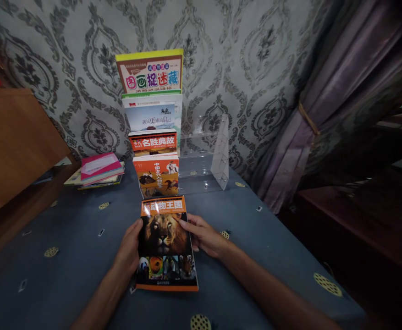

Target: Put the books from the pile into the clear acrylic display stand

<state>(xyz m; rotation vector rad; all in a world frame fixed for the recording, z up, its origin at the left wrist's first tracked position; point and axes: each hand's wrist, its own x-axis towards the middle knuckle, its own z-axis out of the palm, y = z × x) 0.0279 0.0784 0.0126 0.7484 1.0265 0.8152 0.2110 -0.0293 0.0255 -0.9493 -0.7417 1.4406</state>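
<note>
A paperback book (165,238) with a lion's head on its black and orange cover is held between my two hands, face up, above the table. My left hand (131,243) grips its left edge. On the opposite edge, my right hand (202,233) has its thumb over the cover and its fingers behind. Just beyond stands a clear tiered book rack (220,158). Its left side carries several upright books, from an orange book (156,176) in front, through a red-topped book (153,143) and a pale blue book (150,117), to a yellow-edged book (149,71) at the back.
A stack of books with a pink one on top (101,165) lies left of the rack on the blue patterned tablecloth (84,270). A wooden panel (15,142) rises at the left. Patterned wallpaper and a tied purple curtain (300,123) border the back and right.
</note>
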